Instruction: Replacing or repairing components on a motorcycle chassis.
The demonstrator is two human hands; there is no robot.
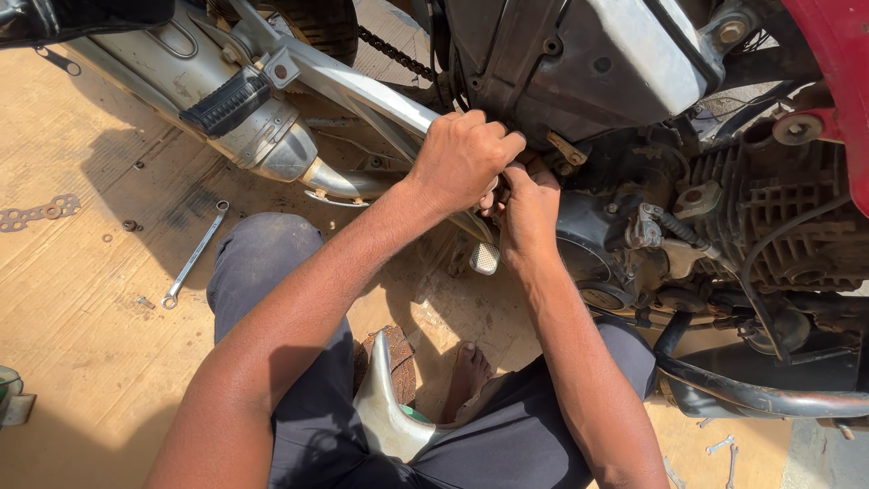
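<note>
— Where are your hands?
— Your left hand (pixel 463 158) is fisted against the motorcycle engine (pixel 652 226); your right hand (pixel 529 208) pinches something beside it, hidden.
— And the spanner (pixel 194 256)?
— On the floor (pixel 81 344), far left.

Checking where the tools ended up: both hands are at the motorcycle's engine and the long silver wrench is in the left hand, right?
Not quite. Both hands, left hand and right hand, are at the motorcycle's engine, but the long silver wrench is not in the left hand. It lies on the floor to the person's left, apart from both hands. The head view shows it.
</note>
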